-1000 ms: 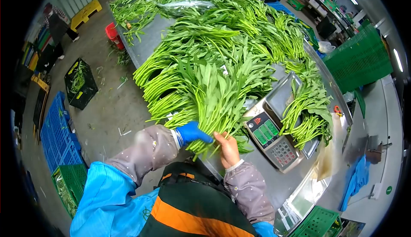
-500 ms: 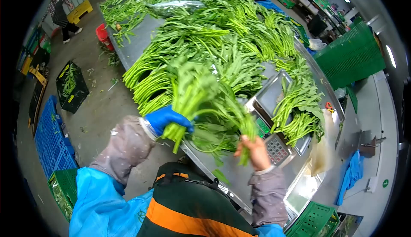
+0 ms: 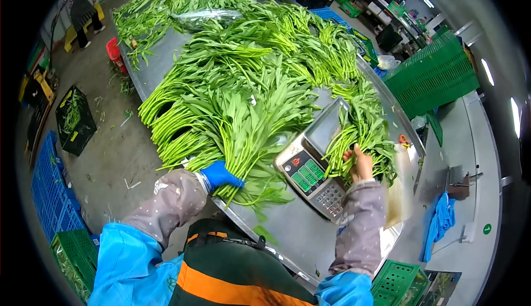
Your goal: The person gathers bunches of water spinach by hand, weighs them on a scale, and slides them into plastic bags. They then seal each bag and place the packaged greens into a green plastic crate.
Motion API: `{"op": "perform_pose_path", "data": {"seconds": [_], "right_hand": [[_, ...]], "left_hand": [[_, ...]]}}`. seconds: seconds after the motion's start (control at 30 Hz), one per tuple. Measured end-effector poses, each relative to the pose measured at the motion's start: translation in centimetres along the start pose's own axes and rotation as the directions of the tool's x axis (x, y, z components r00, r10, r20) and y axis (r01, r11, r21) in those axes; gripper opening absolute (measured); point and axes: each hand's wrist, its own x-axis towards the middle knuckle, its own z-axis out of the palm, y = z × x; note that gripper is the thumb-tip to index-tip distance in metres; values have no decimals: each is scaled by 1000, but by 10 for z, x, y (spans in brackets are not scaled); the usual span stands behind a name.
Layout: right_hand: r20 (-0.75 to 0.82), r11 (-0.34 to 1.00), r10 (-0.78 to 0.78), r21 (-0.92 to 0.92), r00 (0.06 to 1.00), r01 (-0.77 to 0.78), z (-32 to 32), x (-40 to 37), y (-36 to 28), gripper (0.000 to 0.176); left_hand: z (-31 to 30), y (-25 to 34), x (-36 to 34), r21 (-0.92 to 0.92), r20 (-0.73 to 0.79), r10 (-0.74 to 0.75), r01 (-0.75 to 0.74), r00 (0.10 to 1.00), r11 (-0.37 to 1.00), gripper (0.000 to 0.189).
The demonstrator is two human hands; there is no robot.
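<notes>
In a blue glove, my left hand (image 3: 221, 177) is closed around the stems of a leafy green bunch (image 3: 246, 126) that looks like water spinach. The bunch's leaves fan out over the pile (image 3: 232, 57) on the metal table. Bare and curled, my right hand (image 3: 360, 165) grips stems at the near end of the greens (image 3: 365, 118) lying on the scale. The digital scale (image 3: 332, 198) faces me with lit green displays. Part of its metal pan (image 3: 326, 131) shows left of those greens; the right fingertips are partly hidden by stems.
Loose leaves (image 3: 268, 234) lie near the table's front edge. Green crates (image 3: 437, 76) stand to the right, and a black crate (image 3: 76, 120) and blue pallets (image 3: 55, 190) are on the floor at left. A person (image 3: 83, 10) stands at far left. Blue gloves (image 3: 440, 226) hang at right.
My left hand has lowered its bunch against the pile. My right hand has let go of the stems it pinched and moved right to the greens on the scale.
</notes>
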Motion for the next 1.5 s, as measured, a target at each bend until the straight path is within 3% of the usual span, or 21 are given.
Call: {"op": "perform_pose_path", "data": {"seconds": [0.03,0.1,0.13,0.17,0.2,0.27,0.3,0.33,0.47,0.57,0.8,0.83,0.97,1.1,1.17,1.2,1.27,1.33,1.4,1.47,1.5], "right_hand": [[65,998,-56,-6,996,56,-13,1,1,26],[-99,919,-340,-244,935,309,-19,-23,12,59],[-62,838,-450,-375,891,397,-6,-67,1,65],[-57,706,-579,-533,813,466,-3,-87,9,55],[-43,701,-556,-560,830,441,13,-117,16,41],[244,861,-178,-431,953,271,40,-152,56,28],[455,862,-26,-440,890,251,61,-168,70,30],[585,857,-5,-416,811,305,78,-181,84,35],[548,980,111,-197,829,-1,94,-191,123,28],[506,983,124,-181,853,-35,88,-193,116,25],[430,971,155,-230,889,-58,68,-190,118,20],[480,968,184,-241,858,-73,65,-188,117,19],[530,972,161,-233,832,-40,72,-193,129,20],[570,944,65,-302,819,135,78,-198,132,29],[607,826,34,-464,794,319,63,-196,125,40],[600,833,-13,-436,800,341,53,-202,116,40],[502,673,-162,-573,850,467,10,-195,85,35],[266,620,-302,-675,915,401,-52,-161,59,36],[99,507,-482,-779,871,369,-136,-120,38,46],[220,-61,-658,-969,720,240,-230,-73,38,56],[163,-89,-623,-986,765,137,-255,-64,37,59]], "left_hand": [[0,-2,0,-77,22,23,-21,999,997,49],[0,-3,-1,-136,46,44,-38,998,990,46],[3,4,-5,-151,43,56,-49,997,987,45],[6,11,-9,-180,54,52,-41,997,983,45],[10,17,-14,-208,65,45,-30,997,978,45],[21,30,-23,-223,63,48,-33,997,974,42],[25,30,-23,-195,63,60,-46,996,980,41],[28,31,-24,-163,65,74,-62,995,985,40],[37,30,-23,-209,105,135,-111,985,972,37],[48,37,-30,-262,77,159,-134,984,956,36],[44,13,-14,-353,143,47,7,989,936,43],[45,15,-15,-282,133,27,12,991,959,42],[49,0,-1,-177,217,99,-60,971,982,38],[59,4,-14,-100,88,145,-136,985,986,32],[59,-9,-13,-95,83,134,-126,987,988,36],[58,-21,-10,-93,82,110,-102,991,990,37],[55,-38,-6,293,3,90,-87,996,952,43],[39,-70,9,342,20,-38,29,999,939,48],[36,-81,10,320,14,22,-26,1000,947,49],[40,-80,6,424,-47,75,-48,996,905,52],[50,-64,-3,442,-95,94,-42,991,896,55]]}}
